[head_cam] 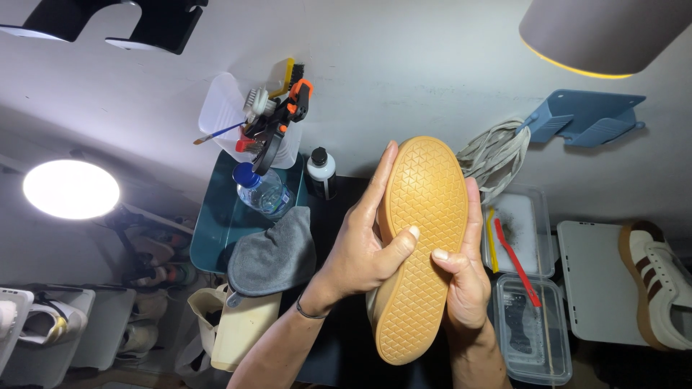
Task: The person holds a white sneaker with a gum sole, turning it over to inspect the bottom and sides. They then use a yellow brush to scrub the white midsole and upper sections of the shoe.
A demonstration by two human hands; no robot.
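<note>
grey wall behind dark worktop [339, 346] | left hand [357, 248] and right hand [465, 281] both closed around one shoe [422, 245], gum sole up, held mid-frame | two clear lidded boxes [533, 331] right | one water bottle [263, 189], one black-capped bottle [321, 171] | one white-brown sneaker [659, 281] far right

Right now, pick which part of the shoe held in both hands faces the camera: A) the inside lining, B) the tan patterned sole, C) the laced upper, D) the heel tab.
B: the left hand and right hand grip the shoe by its edges, and its tan sole with a triangle tread pattern is turned towards the camera; no laces or lining show.
</note>
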